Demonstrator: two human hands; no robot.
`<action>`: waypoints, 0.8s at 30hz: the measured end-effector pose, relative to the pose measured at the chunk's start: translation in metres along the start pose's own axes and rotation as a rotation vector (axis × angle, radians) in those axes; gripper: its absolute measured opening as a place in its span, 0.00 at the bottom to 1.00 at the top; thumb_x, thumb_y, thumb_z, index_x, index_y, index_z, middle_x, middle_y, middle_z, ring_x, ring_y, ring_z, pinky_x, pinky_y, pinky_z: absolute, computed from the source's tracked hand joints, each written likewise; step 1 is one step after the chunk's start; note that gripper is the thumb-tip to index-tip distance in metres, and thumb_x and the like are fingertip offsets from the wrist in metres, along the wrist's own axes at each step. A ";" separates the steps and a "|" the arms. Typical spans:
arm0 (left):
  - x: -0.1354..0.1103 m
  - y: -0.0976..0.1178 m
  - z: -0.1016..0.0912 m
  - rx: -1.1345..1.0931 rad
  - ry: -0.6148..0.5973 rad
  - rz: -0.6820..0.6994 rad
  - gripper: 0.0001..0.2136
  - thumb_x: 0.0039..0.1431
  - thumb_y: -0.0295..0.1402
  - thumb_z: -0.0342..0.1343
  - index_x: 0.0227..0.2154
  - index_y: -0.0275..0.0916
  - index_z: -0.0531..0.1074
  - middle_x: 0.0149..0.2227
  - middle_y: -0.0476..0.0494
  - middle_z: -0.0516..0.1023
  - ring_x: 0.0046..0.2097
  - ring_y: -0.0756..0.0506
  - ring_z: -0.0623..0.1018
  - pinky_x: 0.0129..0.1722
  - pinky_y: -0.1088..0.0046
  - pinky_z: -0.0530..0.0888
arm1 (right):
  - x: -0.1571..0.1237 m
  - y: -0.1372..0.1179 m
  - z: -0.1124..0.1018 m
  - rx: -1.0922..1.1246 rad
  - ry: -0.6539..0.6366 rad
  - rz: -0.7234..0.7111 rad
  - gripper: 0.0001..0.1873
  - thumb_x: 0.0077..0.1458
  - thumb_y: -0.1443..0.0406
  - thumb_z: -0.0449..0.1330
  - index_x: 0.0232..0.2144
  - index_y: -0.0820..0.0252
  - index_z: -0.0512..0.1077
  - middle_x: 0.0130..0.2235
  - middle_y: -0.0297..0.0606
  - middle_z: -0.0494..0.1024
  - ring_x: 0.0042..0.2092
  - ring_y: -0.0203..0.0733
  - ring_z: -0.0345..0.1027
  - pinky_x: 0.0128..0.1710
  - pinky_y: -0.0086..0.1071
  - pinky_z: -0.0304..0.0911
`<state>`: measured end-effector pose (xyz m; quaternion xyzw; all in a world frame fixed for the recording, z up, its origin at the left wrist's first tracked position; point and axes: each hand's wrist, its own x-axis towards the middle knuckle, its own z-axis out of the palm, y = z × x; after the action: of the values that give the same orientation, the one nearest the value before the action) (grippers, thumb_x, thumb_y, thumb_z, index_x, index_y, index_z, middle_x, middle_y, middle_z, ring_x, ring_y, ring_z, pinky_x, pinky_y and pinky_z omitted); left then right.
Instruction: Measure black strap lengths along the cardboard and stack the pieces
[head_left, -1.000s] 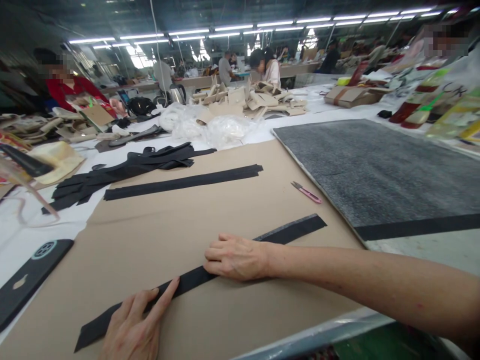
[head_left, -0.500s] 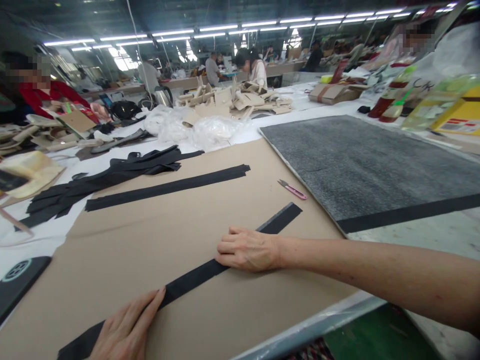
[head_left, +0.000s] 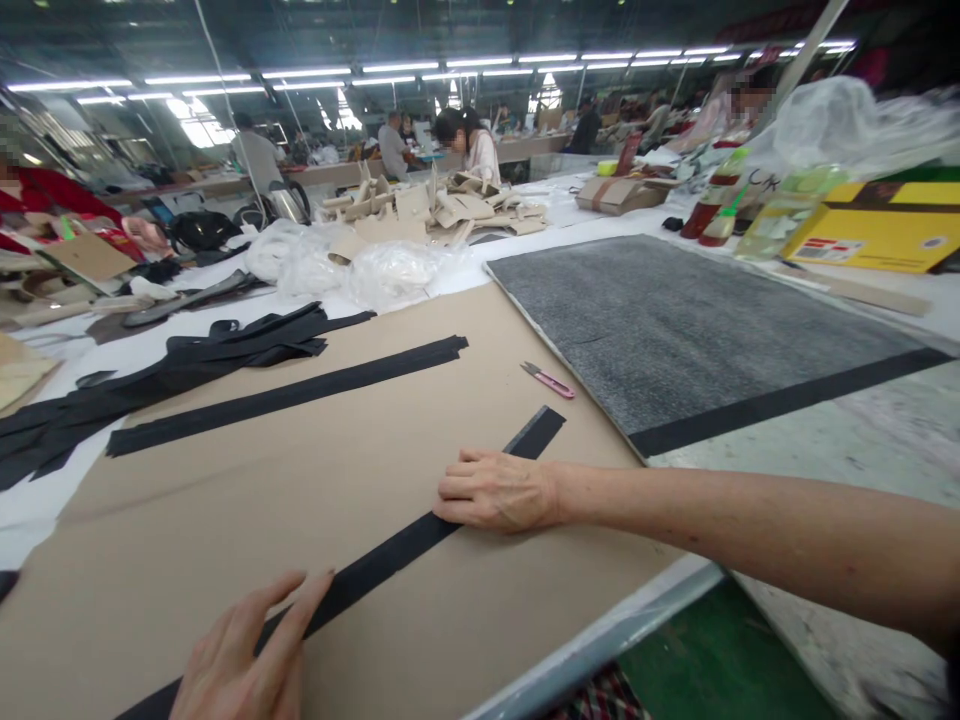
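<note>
Both hands rest palm down on one black strip [head_left: 390, 555] that runs slantwise across the near part of the card [head_left: 225, 520]. My left hand [head_left: 240, 660] is open and flat at the card's near edge, fingers stretched out, with the tips of the first two on the strip. My right hand [head_left: 499, 492] reaches in from the card's right side on a straight forearm; its fingers are bent and press on the strip further along, closed round nothing.

I count three single strips laid flat. Two are on the card: the one under my hands and a second strip [head_left: 285, 395] across its far half. A third strip [head_left: 780, 400] lies off the card's right edge on a grey mat [head_left: 675, 320]. One loose heap [head_left: 187, 360] of more black strips sprawls off the card's far left corner. One pair of pink snips [head_left: 549, 380] lies on the card's right edge, just beside the mat.

Clear bags [head_left: 390, 270] sit past the card's far edge, holding something pale that I cannot make out. One yellow box [head_left: 877, 225] stands well to the card's far right, and I cannot tell what it holds.
</note>
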<state>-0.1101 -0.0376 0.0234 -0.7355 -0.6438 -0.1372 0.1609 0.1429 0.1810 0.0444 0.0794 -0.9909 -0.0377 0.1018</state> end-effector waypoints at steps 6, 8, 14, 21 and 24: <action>0.037 0.051 0.023 -0.025 0.015 0.102 0.23 0.61 0.31 0.44 0.59 0.39 0.58 0.49 0.43 0.73 0.48 0.46 0.74 0.45 0.71 0.72 | 0.003 -0.011 0.002 0.052 0.002 0.086 0.09 0.64 0.69 0.47 0.40 0.63 0.66 0.35 0.38 0.67 0.37 0.39 0.58 0.32 0.34 0.51; 0.025 0.043 0.030 0.011 0.023 0.174 0.24 0.61 0.31 0.43 0.61 0.40 0.55 0.53 0.44 0.72 0.51 0.46 0.73 0.47 0.71 0.72 | 0.005 -0.021 0.000 0.086 -0.001 0.142 0.08 0.63 0.70 0.48 0.40 0.63 0.66 0.35 0.37 0.68 0.36 0.39 0.59 0.33 0.34 0.53; -0.019 -0.028 0.018 -0.051 -0.119 0.189 0.24 0.62 0.40 0.45 0.61 0.46 0.56 0.60 0.48 0.66 0.57 0.46 0.69 0.57 0.70 0.66 | 0.024 -0.061 -0.005 0.209 -0.041 0.394 0.06 0.60 0.72 0.50 0.39 0.64 0.66 0.37 0.39 0.70 0.36 0.39 0.63 0.34 0.32 0.58; 0.010 0.001 0.000 -0.248 0.049 -0.129 0.15 0.63 0.39 0.46 0.49 0.45 0.68 0.48 0.45 0.71 0.49 0.46 0.73 0.50 0.69 0.71 | 0.033 -0.073 -0.006 0.330 -0.070 0.594 0.05 0.55 0.72 0.54 0.35 0.61 0.66 0.35 0.37 0.70 0.34 0.38 0.65 0.30 0.29 0.58; 0.025 0.025 0.010 -0.303 0.040 -0.077 0.13 0.64 0.32 0.45 0.49 0.43 0.69 0.42 0.45 0.73 0.44 0.48 0.74 0.45 0.73 0.74 | 0.030 -0.065 -0.008 0.328 -0.064 0.567 0.03 0.58 0.70 0.53 0.35 0.61 0.67 0.35 0.36 0.70 0.34 0.37 0.64 0.31 0.29 0.58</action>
<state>-0.0821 -0.0141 0.0225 -0.7231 -0.6401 -0.2537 0.0554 0.1257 0.1118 0.0525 -0.1857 -0.9691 0.1498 0.0629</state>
